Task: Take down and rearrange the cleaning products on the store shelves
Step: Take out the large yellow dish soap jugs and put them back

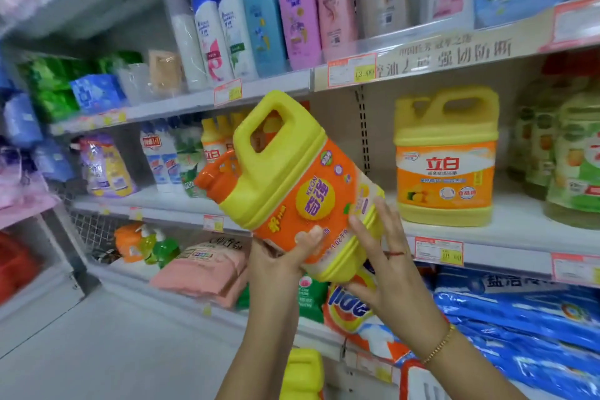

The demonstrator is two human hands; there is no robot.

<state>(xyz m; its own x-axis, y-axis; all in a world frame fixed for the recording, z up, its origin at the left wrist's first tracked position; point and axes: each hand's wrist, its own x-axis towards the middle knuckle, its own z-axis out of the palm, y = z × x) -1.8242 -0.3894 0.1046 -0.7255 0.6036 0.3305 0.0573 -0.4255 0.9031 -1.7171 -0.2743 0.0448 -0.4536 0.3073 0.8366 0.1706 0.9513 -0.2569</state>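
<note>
A large yellow detergent jug [282, 172] with an orange label and an orange cap is tilted to the left in mid air, in front of the middle shelf. My left hand [285, 258] grips its lower front, thumb pressed on the label. My right hand [380, 263] cups the jug's base from the right, fingers spread along the yellow bottom edge. A second yellow jug [446, 156] with an orange label stands upright on the middle shelf [519, 227] to the right.
Shampoo bottles [266, 19] line the top shelf. Smaller detergent bottles [168, 159] and a purple pouch [105, 165] stand at the middle shelf's left. Green bottles [571, 159] sit at its right. Pink packs [207, 269] and blue bags [519, 318] fill the bottom shelf. Another yellow jug [303, 373] stands below.
</note>
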